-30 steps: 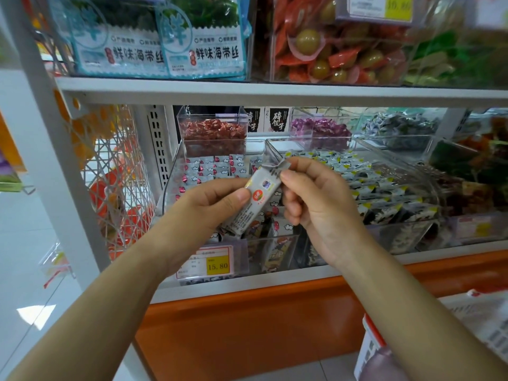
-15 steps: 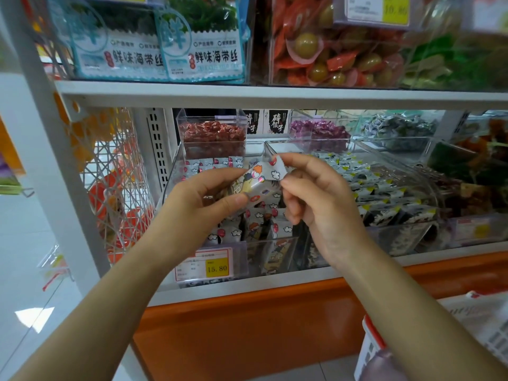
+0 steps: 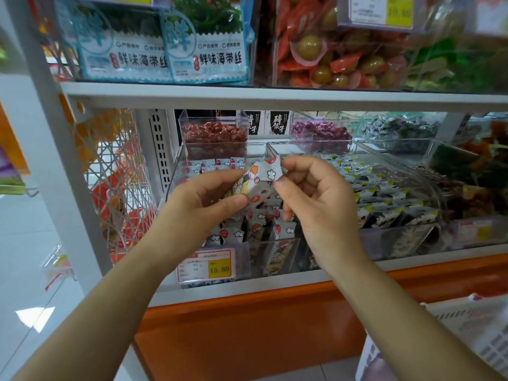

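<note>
A small grey snack packet (image 3: 258, 178) printed with red dots, white clouds and a cartoon figure is held in front of a clear shelf bin (image 3: 176, 166). My left hand (image 3: 203, 207) pinches its lower end between thumb and fingers. My right hand (image 3: 316, 196) pinches its upper end with the fingertips. Several packets of the same print (image 3: 255, 229) fill the bin behind and below my hands.
A yellow price tag reading 15.80 (image 3: 207, 266) hangs on the bin front. Neighbouring clear bins hold black-and-yellow packets (image 3: 384, 193), red candies (image 3: 214, 136) and purple candies (image 3: 321, 132). A wire rack (image 3: 121, 188) stands left; a white basket (image 3: 472, 336) sits lower right.
Both hands have turned the packet from its plain side to its printed cartoon face and raised it slightly. The camera view has shifted a little.
</note>
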`<state>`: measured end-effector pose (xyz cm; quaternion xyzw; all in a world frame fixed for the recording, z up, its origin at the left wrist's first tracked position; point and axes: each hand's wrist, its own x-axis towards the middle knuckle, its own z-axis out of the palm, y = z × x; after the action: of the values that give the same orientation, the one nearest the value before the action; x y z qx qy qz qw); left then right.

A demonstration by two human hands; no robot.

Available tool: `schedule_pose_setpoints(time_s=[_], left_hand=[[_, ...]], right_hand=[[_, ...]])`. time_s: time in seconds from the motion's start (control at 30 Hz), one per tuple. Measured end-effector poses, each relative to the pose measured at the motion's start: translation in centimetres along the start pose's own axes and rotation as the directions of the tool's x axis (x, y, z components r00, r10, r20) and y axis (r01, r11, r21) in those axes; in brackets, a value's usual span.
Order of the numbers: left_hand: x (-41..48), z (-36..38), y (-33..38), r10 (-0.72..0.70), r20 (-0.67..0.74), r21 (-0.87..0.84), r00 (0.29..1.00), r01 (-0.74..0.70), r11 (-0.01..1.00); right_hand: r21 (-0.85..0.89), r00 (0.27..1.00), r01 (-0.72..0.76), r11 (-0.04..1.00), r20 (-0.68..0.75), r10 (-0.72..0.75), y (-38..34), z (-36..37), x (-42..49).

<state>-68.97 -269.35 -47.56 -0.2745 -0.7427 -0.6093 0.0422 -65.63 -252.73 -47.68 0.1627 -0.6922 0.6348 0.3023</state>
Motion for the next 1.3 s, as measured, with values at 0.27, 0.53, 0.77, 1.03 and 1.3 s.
schedule_pose_setpoints(time_s=[0.27, 0.53, 0.77, 1.03, 1.3], left_hand=[[-0.1, -0.2, 0.1, -0.011, 0.072, -0.041, 0.997, 0.014, 0.999], [0.0, -0.2, -0.2, -0.075, 0.165, -0.132, 0.983, 0.097, 0.987], [-0.1, -0.2, 0.2, -0.093, 0.180, -0.155, 0.979, 0.121, 0.980], [-0.2, 0.1, 0.8, -0.093, 0.082, -0.050, 0.992, 0.097, 0.994], [0.0, -0.3, 1.0, -0.243, 0.115, -0.374, 0.963, 0.268, 0.888]], right_hand=[[0.014, 0.999, -0.033, 0.999, 0.035, 0.033, 0.0, -0.2, 0.5], [0.049, 0.999, 0.002, 0.999, 0.041, -0.004, 0.0, -0.1, 0.4], [0.079, 0.997, -0.025, 0.997, 0.080, 0.018, 0.2, -0.3, 0.5], [0.225, 0.955, -0.250, 0.942, 0.216, 0.202, 0.9, -0.8, 1.0], [0.502, 0.882, -0.434, 0.748, 0.065, 0.467, 1.0, -0.4, 1.5]])
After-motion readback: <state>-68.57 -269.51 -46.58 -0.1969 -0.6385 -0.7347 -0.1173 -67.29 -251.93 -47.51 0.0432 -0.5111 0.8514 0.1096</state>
